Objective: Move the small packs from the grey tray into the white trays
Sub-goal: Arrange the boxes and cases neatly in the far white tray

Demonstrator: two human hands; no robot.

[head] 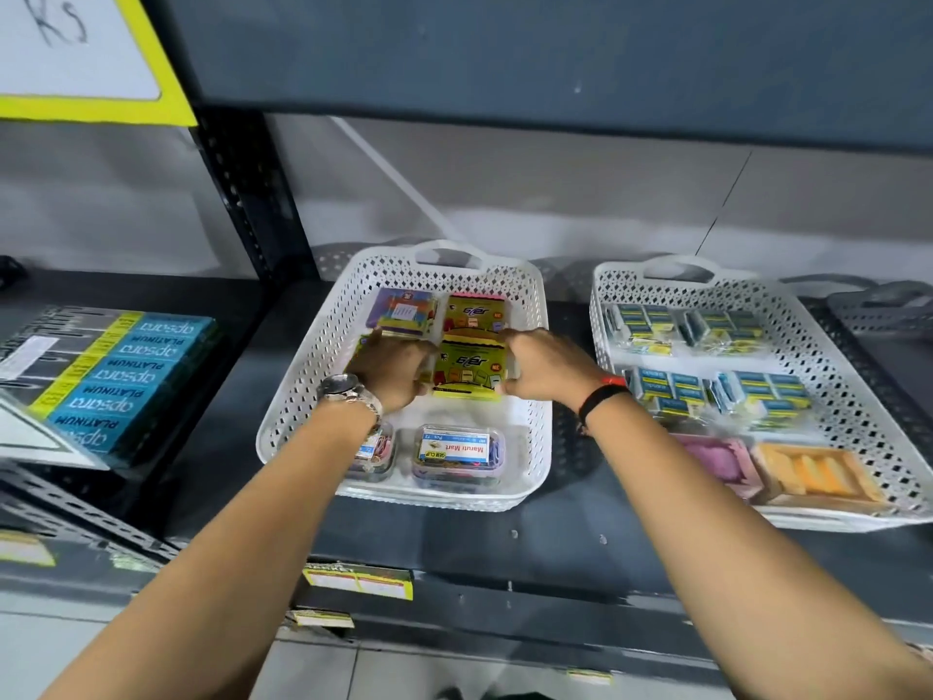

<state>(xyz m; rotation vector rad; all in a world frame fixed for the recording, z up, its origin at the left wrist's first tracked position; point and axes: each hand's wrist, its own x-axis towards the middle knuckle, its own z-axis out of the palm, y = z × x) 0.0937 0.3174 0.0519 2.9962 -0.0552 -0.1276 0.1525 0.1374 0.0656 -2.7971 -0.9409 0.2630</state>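
A yellow pack [470, 367] lies flat in the middle of the left white tray [303, 396], its long axis across the tray, print upside down to the camera; another yellow pack [474, 311] lies just behind it, a purple pack [401, 308] at back left; the left hand [391, 368] and right hand [548, 363] flank it, palms down, fingers closed on its two ends; bare tray floor shows just in front; two clear boxes [457, 452] fill the near edge; the right white tray [853, 376] stands apart on the shelf [454, 543].

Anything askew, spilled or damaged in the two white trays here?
Nothing stands out. Packs lie in tidy rows in the left white tray and right white tray; both hands, left hand and right hand, touch a yellow pack.
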